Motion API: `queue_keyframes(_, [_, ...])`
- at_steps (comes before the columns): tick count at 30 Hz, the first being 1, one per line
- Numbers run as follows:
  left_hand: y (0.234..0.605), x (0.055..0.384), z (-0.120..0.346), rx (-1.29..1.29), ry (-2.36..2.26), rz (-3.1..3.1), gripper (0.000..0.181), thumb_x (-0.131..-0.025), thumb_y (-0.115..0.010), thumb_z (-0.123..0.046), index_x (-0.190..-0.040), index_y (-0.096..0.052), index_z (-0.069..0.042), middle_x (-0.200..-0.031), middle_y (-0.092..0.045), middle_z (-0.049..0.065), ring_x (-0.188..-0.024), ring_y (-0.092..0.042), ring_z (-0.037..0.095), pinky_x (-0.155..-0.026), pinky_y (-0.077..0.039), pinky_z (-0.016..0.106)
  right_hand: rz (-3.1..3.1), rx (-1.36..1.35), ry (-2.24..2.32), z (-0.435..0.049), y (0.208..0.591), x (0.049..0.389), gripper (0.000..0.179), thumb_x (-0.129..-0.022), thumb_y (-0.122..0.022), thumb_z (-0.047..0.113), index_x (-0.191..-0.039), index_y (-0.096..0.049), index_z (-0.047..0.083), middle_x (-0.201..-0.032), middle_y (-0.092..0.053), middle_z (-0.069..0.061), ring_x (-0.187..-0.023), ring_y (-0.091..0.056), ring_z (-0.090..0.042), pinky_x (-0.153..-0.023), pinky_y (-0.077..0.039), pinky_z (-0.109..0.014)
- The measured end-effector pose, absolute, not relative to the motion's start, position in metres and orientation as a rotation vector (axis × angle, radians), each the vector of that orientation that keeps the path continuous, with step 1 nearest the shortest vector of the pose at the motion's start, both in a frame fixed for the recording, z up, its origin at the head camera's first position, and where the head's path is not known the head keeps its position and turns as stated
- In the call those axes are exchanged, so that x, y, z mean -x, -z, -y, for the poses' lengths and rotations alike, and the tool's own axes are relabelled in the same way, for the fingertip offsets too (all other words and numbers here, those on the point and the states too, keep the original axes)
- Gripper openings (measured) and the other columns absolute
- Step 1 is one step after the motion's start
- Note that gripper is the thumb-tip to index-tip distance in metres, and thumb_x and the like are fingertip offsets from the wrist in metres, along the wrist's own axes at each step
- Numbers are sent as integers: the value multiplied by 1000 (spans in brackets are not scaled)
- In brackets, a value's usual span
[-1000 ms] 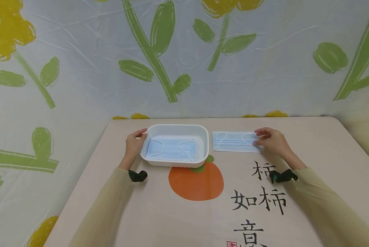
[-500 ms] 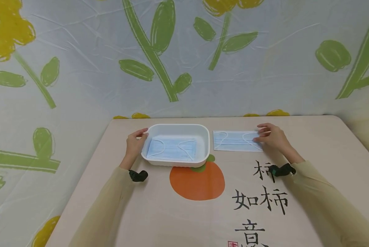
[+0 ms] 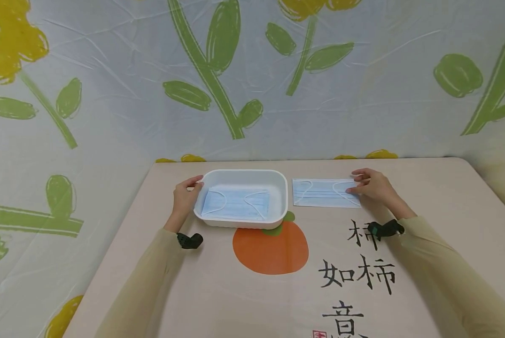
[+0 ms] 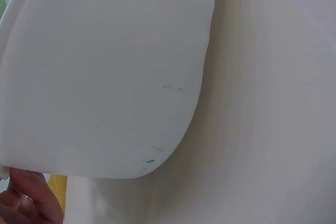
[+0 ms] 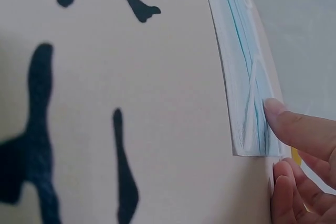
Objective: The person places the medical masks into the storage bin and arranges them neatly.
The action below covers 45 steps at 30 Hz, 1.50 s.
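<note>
A white plastic tray (image 3: 240, 224) stands at the back of the table, with a blue disposable face mask (image 3: 235, 204) lying flat inside it, ear loops on top. My left hand (image 3: 184, 199) pinches the tray's left rim. The left wrist view is filled by the tray's outer wall (image 4: 115, 77), its fingers at the lower left corner. Right of the tray, a second blue face mask (image 3: 320, 197) lies flat on the table. My right hand (image 3: 375, 188) is at this mask's right end. The thumb (image 5: 302, 129) touches the mask's top, while the other fingers sit just past its end.
The pale table (image 3: 235, 300) bears a printed orange persimmon (image 3: 270, 253) and black brush characters (image 3: 358, 274). A wall cloth (image 3: 142, 94) with printed flowers and leaves rises behind the table. A dark wrist camera (image 3: 190, 241) is on the left wrist.
The right hand has shifted slightly up and its fingers have spread a little at the mask's end. The left hand, tray and both masks stay in place; the view shifts slightly.
</note>
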<state>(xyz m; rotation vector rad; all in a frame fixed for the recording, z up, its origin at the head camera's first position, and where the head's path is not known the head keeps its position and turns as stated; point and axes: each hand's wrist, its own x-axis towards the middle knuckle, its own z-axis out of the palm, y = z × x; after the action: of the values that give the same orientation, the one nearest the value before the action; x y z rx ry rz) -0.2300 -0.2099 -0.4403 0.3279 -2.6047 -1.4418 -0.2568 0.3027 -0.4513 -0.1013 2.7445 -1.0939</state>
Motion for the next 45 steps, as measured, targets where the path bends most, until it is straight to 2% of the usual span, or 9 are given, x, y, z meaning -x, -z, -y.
queue_keyframes(5, [440,230,210,-332,1449,2597,31,-96,-58,-19,-124,-65,-10,-115,-65,14,-102,-54,23,-78,-43,23,-2736,127,1079,-303,450,258,62,-86,-72,23,-134,-45,-6,-125,-51,-30,-111,-49,-42,-91,-43,-47])
queue_keyframes(14, [440,230,209,-341,1449,2591,31,-96,-58,-19,-124,-65,-9,-116,-64,15,-103,-53,23,-80,-43,26,-2732,141,1009,-302,449,261,59,-86,-72,27,-131,-51,-5,-117,-53,-24,-104,-50,-36,-80,-41,-32])
queue_keyframes(25, [441,231,209,-344,1431,2593,31,-96,-57,-19,-124,-65,-10,-117,-65,14,-104,-53,23,-82,-44,27,-2732,172,984,-305,449,261,57,-86,-72,30,-125,-52,-8,-114,-53,-27,-107,-50,-41,-88,-43,-46])
queue_keyframes(29, [441,231,210,-343,1412,2601,31,-96,-56,-19,-125,-65,-10,-118,-65,14,-104,-54,23,-80,-44,24,-2751,205,983,-305,450,261,58,-86,-72,29,-125,-52,-9,-111,-54,-27,-106,-52,-42,-86,-45,-44])
queue_keyframes(37, [441,231,210,-345,1433,2590,31,-95,-57,-20,-123,-66,-10,-117,-66,13,-103,-55,23,-77,-43,23,-2804,268,1001,-307,453,262,46,-89,-69,22,-121,-56,-9,-100,-58,-22,-97,-57,-38,-67,-44,-22])
queue_keyframes(40, [440,231,210,-354,1439,2596,31,-96,-57,-20,-124,-65,-11,-118,-65,13,-103,-54,23,-77,-44,23,-2804,267,1017,-307,452,261,42,-91,-66,20,-119,-57,-9,-97,-59,-21,-88,-58,-30,-59,-44,-21])
queue_keyframes(45, [441,230,210,-351,1438,2602,31,-96,-56,-20,-124,-65,-11,-118,-65,13,-103,-54,23,-77,-43,23,-2780,246,1035,-304,449,258,38,-93,-63,19,-118,-59,-9,-97,-61,-21,-79,-57,-18,-58,-46,-21])
